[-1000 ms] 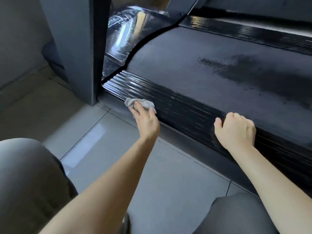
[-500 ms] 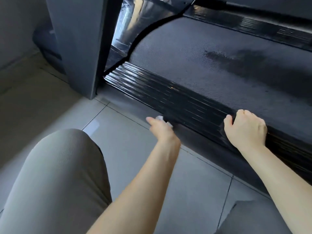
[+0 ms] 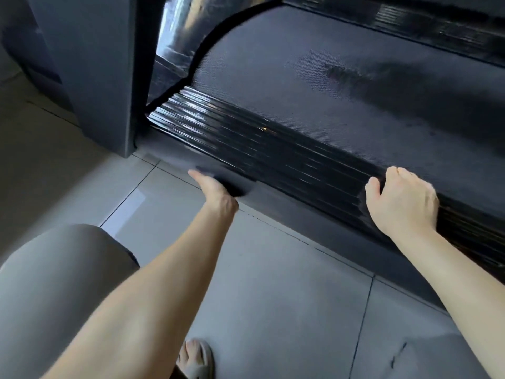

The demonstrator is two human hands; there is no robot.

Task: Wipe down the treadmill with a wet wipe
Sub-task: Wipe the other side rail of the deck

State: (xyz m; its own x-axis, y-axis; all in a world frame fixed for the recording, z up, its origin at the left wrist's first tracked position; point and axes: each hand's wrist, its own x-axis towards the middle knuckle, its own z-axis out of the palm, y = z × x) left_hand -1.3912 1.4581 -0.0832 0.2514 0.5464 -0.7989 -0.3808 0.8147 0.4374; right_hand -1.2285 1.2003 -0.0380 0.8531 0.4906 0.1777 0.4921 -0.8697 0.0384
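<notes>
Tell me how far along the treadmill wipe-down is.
Looks done: a dark damp-looking streak on the belt. In hand: the left hand is low against the frame edge under the ribbed rail, wipe hidden; the right hand rests on that rail. Left, likely: the far rail.

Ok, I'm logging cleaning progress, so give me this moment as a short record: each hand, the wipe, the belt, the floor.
left hand: low against the base frame, below the side rail; blurred
right hand: rests on the side rail, fingers curled
wet wipe: not visible; possibly hidden by the left hand
belt: darker patch mid-surface
floor: grey tiles
</notes>
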